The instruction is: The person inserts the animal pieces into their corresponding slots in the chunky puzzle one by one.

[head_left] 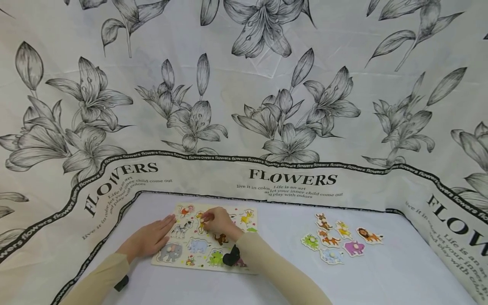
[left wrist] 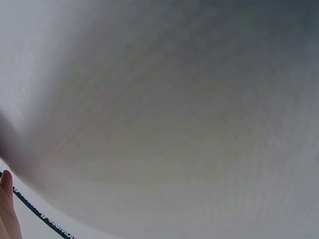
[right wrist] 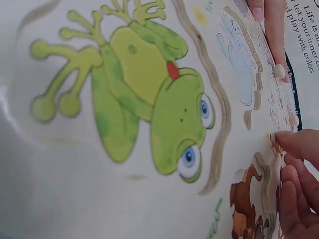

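A wooden animal puzzle board [head_left: 202,261] lies on the white cloth. My right hand [head_left: 221,222] reaches over its upper middle and pinches a small yellow-orange animal puzzle piece [head_left: 200,225] between thumb and fingertips, right at the board. The right wrist view shows the thumb and fingertips [right wrist: 283,141] at this piece, seen nearly edge-on and partly hidden. With fingers extended, my left hand [head_left: 150,237] rests along the board's left edge. A zebra piece [head_left: 182,229] and a grey elephant piece [head_left: 170,253] lie on the board near it.
Right of the board lies a group of loose animal pieces, among them a lion [head_left: 369,235], a purple hippo [head_left: 354,248] and a green frog [head_left: 310,241]. A flower-printed curtain [head_left: 289,127] stands behind the table. Grey blur fills most of the left wrist view.
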